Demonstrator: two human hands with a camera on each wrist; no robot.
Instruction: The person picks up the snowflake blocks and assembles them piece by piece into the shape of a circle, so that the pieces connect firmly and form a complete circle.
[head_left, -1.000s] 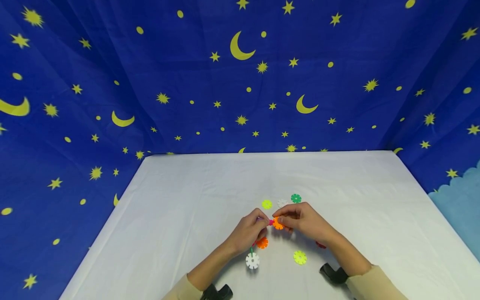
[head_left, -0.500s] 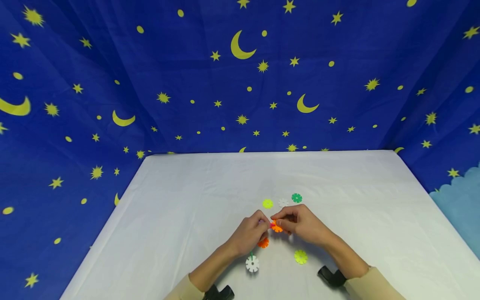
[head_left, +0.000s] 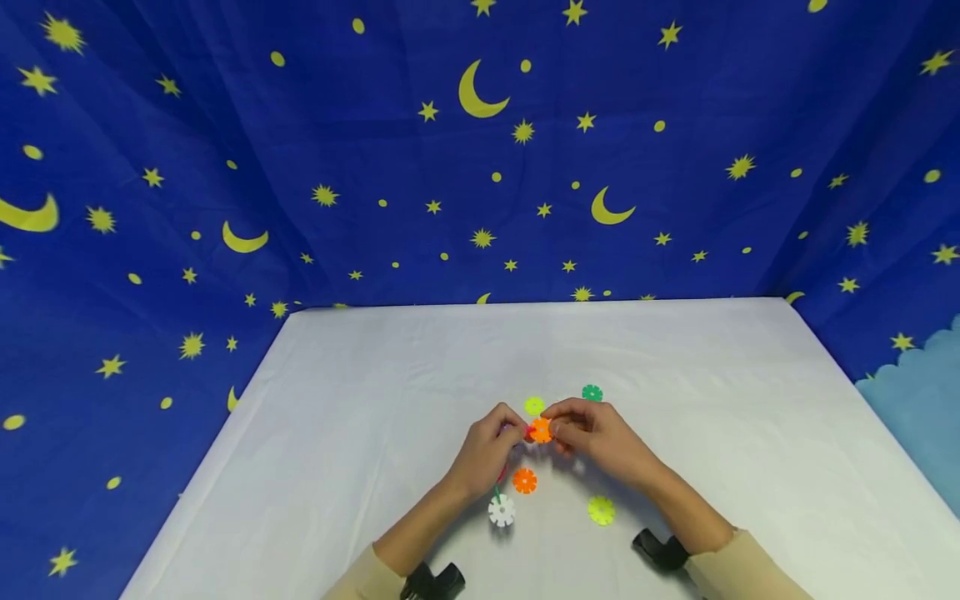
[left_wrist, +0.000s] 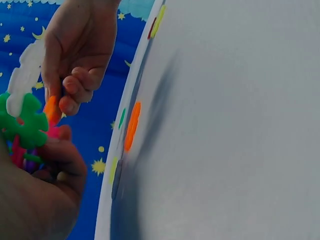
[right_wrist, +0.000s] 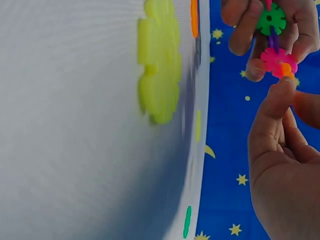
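Note:
Above the white table, my left hand grips a chain of notched plastic discs slotted together. The chain's white disc hangs below that hand, joined to a green disc. Its other end has another green disc, a purple disc seen edge-on, and a pink disc. My right hand pinches an orange disc between thumb and fingers, its edge right at the pink disc's rim. My left fingers partly hide the chain's middle.
Loose discs lie on the white table: an orange disc and a yellow disc nearer me, another yellow disc and a green disc beyond my hands. A blue star-patterned cloth surrounds the table.
Both hands have shifted slightly away from me and left with the chain and the pinched orange disc. The loose orange disc now shows fully; the loose white disc beyond is hidden.

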